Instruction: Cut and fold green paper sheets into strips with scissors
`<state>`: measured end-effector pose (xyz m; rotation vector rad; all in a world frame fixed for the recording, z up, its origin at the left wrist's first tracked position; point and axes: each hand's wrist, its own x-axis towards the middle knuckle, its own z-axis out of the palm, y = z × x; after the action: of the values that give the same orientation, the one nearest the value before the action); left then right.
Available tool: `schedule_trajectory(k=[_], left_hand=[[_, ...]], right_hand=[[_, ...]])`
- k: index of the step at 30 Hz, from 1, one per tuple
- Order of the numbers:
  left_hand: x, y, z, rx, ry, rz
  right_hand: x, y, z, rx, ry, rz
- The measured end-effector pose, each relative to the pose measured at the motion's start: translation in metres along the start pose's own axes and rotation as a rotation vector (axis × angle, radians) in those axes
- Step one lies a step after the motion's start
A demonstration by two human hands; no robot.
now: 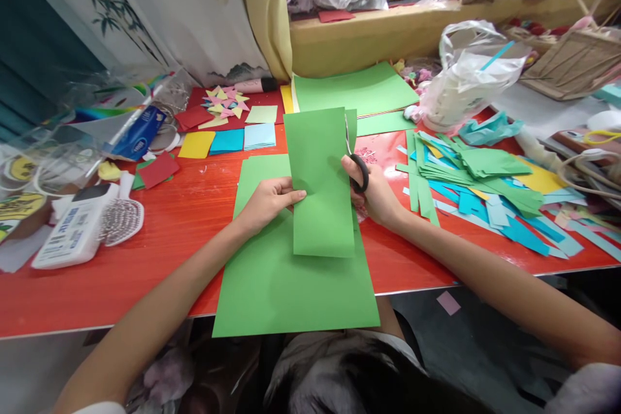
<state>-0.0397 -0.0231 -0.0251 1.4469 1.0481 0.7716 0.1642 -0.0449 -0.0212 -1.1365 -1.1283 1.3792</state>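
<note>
Scissors (358, 168) in right hand (376, 194); left hand (266, 202) pinches green paper (320, 187).

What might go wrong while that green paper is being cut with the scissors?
1. The left hand pinches the green paper at one edge only, so it may flop, and the cut by the scissors in the right hand could go crooked.
2. The big green sheet underneath hangs over the edge of the table and might slide off.
</note>
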Motion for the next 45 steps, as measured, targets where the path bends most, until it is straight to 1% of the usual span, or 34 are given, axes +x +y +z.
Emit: schedule_trajectory(k=[5,11,16,22,27,29,30,32,34,35,37,40,43,45], left_hand=[[-0.002,0.002,0.001,0.004,0.006,-0.002],[-0.003,0.004,0.003,-0.020,-0.062,-0.036],[-0.002,0.004,0.003,-0.015,-0.048,-0.039],[-0.002,0.004,0.002,-0.049,-0.050,-0.054],[-0.003,0.001,0.004,-0.020,-0.045,-0.066],[-0.001,0.000,0.001,-0.011,-0.016,-0.040],[0.001,0.000,-0.001,-0.012,0.019,-0.014],[0.006,0.000,-0.008,-0.035,0.128,0.051],[0.012,0.000,-0.018,-0.085,0.253,0.106],[0.015,-0.001,-0.023,-0.120,0.310,0.124],[0.020,-0.005,-0.031,-0.182,0.404,0.140],[0.026,-0.012,-0.037,-0.204,0.476,0.113],[0.028,-0.016,-0.037,-0.146,0.469,0.096],[0.028,-0.017,-0.036,-0.117,0.458,0.101]], right_hand=[[0.000,0.000,0.000,0.020,-0.008,0.000],[0.003,0.004,-0.002,0.039,-0.014,-0.060],[0.002,0.003,-0.001,0.040,0.016,-0.024],[0.002,0.005,-0.001,0.055,0.033,-0.026],[0.004,0.006,-0.001,0.062,0.034,-0.044],[0.007,0.003,-0.003,0.037,0.056,-0.073],[0.009,0.000,-0.005,0.009,0.074,-0.098],[0.012,-0.007,-0.010,-0.092,0.121,-0.166],[0.013,-0.016,-0.016,-0.261,0.123,-0.224],[0.012,-0.020,-0.017,-0.372,0.085,-0.233],[0.007,-0.026,-0.016,-0.614,-0.052,-0.222],[-0.006,-0.027,-0.007,-0.876,-0.268,-0.158],[-0.019,-0.024,0.001,-0.976,-0.468,-0.097],[-0.026,-0.026,0.001,-1.000,-0.562,-0.088]])
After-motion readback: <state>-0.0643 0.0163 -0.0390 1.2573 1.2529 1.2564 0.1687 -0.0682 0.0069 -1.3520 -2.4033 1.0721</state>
